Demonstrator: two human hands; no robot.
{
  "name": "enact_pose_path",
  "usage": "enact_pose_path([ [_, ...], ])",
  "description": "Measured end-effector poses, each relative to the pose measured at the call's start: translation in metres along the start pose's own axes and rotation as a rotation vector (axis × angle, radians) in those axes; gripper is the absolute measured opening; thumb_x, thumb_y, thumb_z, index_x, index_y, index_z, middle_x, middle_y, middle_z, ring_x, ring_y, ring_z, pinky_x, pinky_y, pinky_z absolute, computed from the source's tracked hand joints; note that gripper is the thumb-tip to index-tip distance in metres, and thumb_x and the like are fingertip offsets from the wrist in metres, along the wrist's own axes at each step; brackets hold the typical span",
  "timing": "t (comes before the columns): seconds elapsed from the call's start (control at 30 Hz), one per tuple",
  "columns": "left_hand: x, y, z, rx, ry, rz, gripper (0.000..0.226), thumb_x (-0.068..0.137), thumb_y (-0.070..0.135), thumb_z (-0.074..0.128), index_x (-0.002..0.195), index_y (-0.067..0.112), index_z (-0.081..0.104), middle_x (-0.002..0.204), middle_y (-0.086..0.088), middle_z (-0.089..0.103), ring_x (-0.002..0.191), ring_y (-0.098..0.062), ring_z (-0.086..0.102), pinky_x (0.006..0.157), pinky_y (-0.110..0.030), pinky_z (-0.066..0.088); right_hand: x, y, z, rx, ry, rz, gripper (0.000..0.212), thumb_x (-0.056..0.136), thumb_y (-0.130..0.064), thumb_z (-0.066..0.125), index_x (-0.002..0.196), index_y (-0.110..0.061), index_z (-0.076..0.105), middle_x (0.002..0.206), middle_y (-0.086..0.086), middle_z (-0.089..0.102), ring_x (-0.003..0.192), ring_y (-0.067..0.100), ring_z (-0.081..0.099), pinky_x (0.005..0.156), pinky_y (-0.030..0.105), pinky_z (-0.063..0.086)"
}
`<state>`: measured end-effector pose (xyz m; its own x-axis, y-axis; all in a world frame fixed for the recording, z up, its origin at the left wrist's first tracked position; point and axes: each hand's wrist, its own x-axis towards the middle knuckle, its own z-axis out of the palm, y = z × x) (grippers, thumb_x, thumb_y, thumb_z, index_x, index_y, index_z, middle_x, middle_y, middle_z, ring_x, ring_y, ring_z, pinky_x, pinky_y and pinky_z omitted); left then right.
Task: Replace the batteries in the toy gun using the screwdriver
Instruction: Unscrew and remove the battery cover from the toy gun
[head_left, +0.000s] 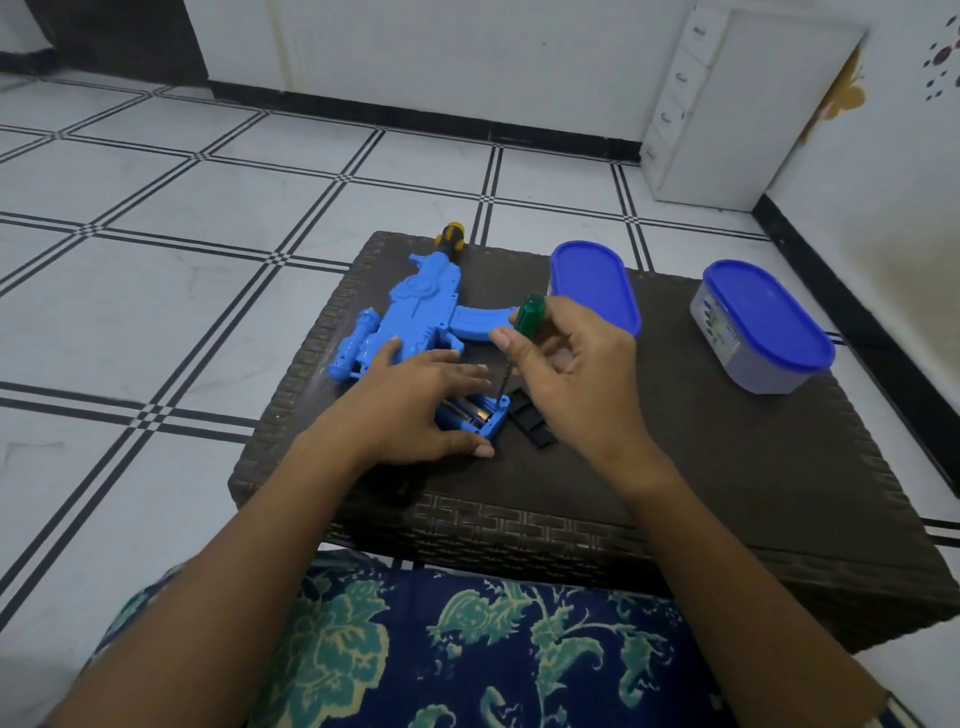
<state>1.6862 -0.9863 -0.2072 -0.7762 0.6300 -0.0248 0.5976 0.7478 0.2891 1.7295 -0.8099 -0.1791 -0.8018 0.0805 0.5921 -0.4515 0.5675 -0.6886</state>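
A blue toy gun (415, 306) lies on a dark woven table (649, 467), its yellow-and-black muzzle pointing away. The open battery compartment (475, 415) at its near end shows batteries inside. My left hand (415, 405) lies over the gun's rear, its thumb against the compartment's near edge and its fingers stretched across the top. My right hand (566, 374) grips a green-handled screwdriver (524, 325) held upright, with the tip down at the compartment's right corner. A black cover piece (530, 421) rests beside the compartment, partly under my right hand.
Two grey containers with blue lids stand on the table, one (595, 286) behind my right hand, the other (761, 327) further right. The table sits on a white tiled floor. A white drawer cabinet (737, 114) stands by the far wall. My patterned clothing fills the bottom.
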Motion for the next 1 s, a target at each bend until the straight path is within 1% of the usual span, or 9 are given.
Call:
enact_pose_path([
  [0.2,-0.001,0.008,0.011,0.07,-0.077,0.011,0.078,0.08,0.078,0.027,0.148,0.043,0.013,0.158,0.022,0.006,0.145,-0.001,-0.008,0.11,-0.065,-0.013,0.0,-0.016,0.009,-0.272,-0.161,0.001,0.024,0.091,-0.022,0.064,0.075,-0.012,0.05,0.065,-0.002,0.051,0.06,0.015,0.051,0.053,0.032,0.043],
  [0.23,-0.002,0.012,0.013,0.098,-0.066,0.008,0.08,0.081,0.077,0.02,0.15,0.04,0.006,0.159,0.02,0.001,0.146,-0.002,-0.011,0.11,-0.065,-0.012,0.0,-0.019,0.009,-0.33,-0.189,0.064,0.028,0.092,-0.023,0.061,0.07,-0.015,0.046,0.061,-0.003,0.049,0.057,0.013,0.049,0.051,0.029,0.04],
  [0.3,-0.004,0.018,0.018,0.152,-0.035,0.006,0.082,0.081,0.074,0.01,0.151,0.033,-0.004,0.16,0.014,-0.008,0.145,-0.006,-0.016,0.114,-0.059,-0.01,0.003,-0.021,0.006,-0.324,-0.238,0.246,0.032,0.094,-0.025,0.056,0.068,-0.008,0.05,0.06,0.006,0.059,0.053,0.017,0.061,0.05,0.033,0.051],
  [0.43,-0.004,0.018,0.025,0.176,0.017,0.005,0.086,0.082,0.072,0.004,0.152,0.023,-0.006,0.16,0.007,-0.009,0.145,-0.008,-0.017,0.12,-0.042,-0.007,0.01,-0.016,-0.002,-0.016,-0.282,0.585,0.03,0.094,-0.015,0.055,0.081,0.01,0.064,0.063,0.016,0.069,0.049,0.02,0.07,0.053,0.039,0.061],
  [0.5,-0.003,0.016,0.026,0.165,0.024,0.017,0.087,0.081,0.073,0.003,0.153,0.023,-0.003,0.161,0.007,-0.007,0.145,-0.008,-0.015,0.12,-0.04,-0.007,0.007,-0.018,0.002,-0.073,-0.245,0.52,0.03,0.094,-0.017,0.055,0.079,0.008,0.064,0.062,0.015,0.068,0.049,0.021,0.069,0.052,0.039,0.061],
  [0.6,-0.003,0.016,0.025,0.154,0.02,0.042,0.094,0.076,0.077,-0.005,0.153,0.025,0.001,0.161,0.007,-0.004,0.146,-0.008,-0.012,0.12,-0.04,-0.008,-0.005,-0.021,0.014,-0.313,-0.283,0.27,0.03,0.095,-0.027,0.053,0.071,-0.008,0.053,0.066,0.012,0.062,0.06,0.026,0.065,0.056,0.039,0.056],
  [0.67,-0.003,0.015,0.024,0.16,0.014,0.048,0.093,0.074,0.073,-0.008,0.153,0.025,0.003,0.161,0.006,-0.002,0.147,-0.009,-0.01,0.119,-0.038,-0.009,-0.007,-0.022,0.019,-0.352,-0.333,0.246,0.029,0.095,-0.03,0.051,0.069,-0.017,0.047,0.069,0.01,0.061,0.065,0.028,0.064,0.061,0.04,0.055],
  [0.87,-0.002,0.017,0.027,0.172,0.037,0.014,0.089,0.08,0.074,0.003,0.153,0.024,0.0,0.161,0.007,-0.003,0.146,-0.007,-0.012,0.12,-0.039,-0.006,0.006,-0.009,-0.003,0.21,-0.279,0.714,0.022,0.095,-0.014,0.06,0.083,0.004,0.063,0.07,0.026,0.067,0.058,0.032,0.071,0.057,0.038,0.062],
  [1.0,-0.001,0.017,0.027,0.172,0.026,0.011,0.091,0.078,0.075,0.0,0.153,0.024,0.001,0.161,0.008,-0.001,0.146,-0.007,-0.011,0.12,-0.039,-0.008,-0.001,-0.007,-0.004,0.264,-0.247,0.703,0.022,0.094,-0.013,0.061,0.084,0.006,0.063,0.07,0.031,0.065,0.062,0.041,0.071,0.06,0.044,0.062],
])
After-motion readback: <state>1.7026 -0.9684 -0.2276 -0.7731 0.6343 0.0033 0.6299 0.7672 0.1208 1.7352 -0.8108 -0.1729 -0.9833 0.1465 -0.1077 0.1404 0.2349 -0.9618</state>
